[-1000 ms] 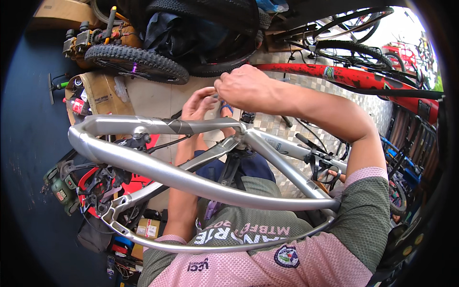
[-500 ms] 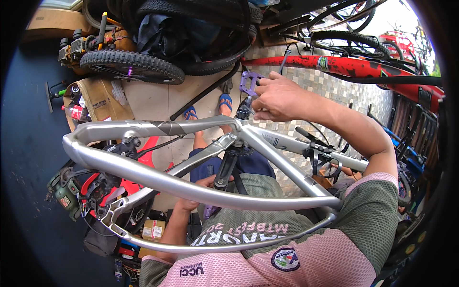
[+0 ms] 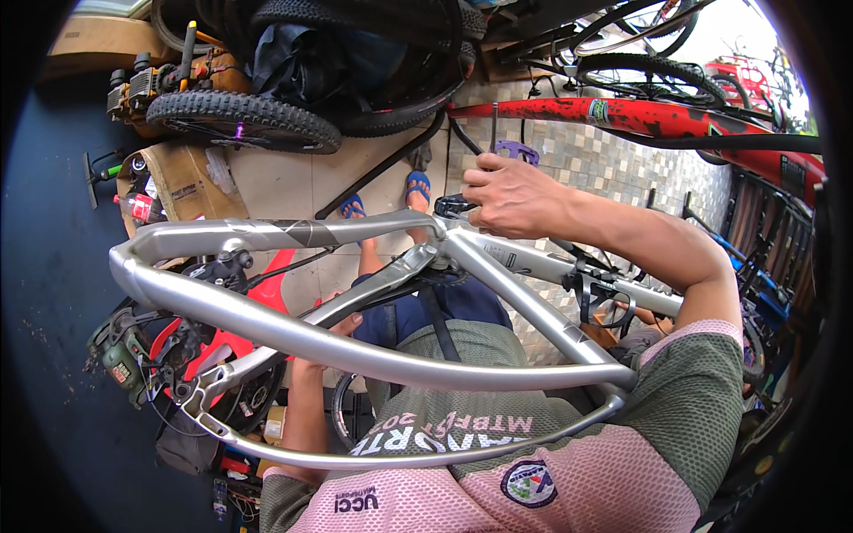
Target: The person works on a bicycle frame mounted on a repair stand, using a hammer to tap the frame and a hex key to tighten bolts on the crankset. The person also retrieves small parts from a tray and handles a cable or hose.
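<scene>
A bare silver bicycle frame (image 3: 302, 333) lies across my front. Beyond its bottom bracket, my right hand (image 3: 520, 197) is closed, with a thin dark rod (image 3: 495, 126), which looks like a hex key, standing up from its fingers. Just behind that hand shows a purple flat pedal (image 3: 518, 151). A black crank arm (image 3: 451, 206) points toward my curled fingertips, and the hand covers where it meets the pedal. My left hand (image 3: 347, 325) is mostly hidden behind the silver tubes; only some fingertips show, so its grip is unclear.
A red bicycle frame (image 3: 657, 124) stretches across the far right. Far left are a knobby wheel (image 3: 244, 123) and an opened cardboard box (image 3: 191, 182). Red and black bicycle parts (image 3: 182, 351) lie past the frame's left end. My feet wear blue flip-flops (image 3: 418, 185).
The crank has turned and the purple pedal has shifted right, behind my right hand. The rod has swung left and upright. My left hand has moved up and left, away from the lower crank arm.
</scene>
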A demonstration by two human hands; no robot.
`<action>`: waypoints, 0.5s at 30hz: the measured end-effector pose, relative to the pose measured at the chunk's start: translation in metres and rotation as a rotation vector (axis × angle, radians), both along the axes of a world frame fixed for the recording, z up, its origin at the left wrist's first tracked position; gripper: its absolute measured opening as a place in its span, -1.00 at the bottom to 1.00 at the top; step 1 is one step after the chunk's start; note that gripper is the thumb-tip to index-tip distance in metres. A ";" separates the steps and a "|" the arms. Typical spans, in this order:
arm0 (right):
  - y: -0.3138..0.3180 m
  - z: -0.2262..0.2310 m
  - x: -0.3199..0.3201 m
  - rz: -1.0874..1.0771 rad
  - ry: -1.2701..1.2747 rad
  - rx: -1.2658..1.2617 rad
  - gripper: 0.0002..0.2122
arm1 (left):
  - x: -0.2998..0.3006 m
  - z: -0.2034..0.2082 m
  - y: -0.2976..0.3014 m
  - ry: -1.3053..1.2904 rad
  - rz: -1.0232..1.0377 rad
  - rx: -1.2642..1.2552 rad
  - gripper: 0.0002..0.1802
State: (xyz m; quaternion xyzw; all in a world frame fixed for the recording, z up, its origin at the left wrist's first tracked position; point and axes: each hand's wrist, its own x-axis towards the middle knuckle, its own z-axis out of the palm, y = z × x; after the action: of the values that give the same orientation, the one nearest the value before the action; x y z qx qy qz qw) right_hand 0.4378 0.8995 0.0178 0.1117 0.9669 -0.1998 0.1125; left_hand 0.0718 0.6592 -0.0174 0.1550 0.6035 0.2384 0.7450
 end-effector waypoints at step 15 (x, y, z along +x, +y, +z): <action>-0.006 0.015 -0.026 0.229 -0.219 0.217 -0.83 | 0.012 0.003 -0.012 0.065 0.129 -0.048 -0.54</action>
State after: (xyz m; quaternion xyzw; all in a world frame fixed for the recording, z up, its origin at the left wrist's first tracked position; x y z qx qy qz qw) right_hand 0.4118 0.8932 0.0324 0.0332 0.9712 -0.0668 0.2264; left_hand 0.0843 0.6473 -0.0148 0.1057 0.6415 0.2663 0.7116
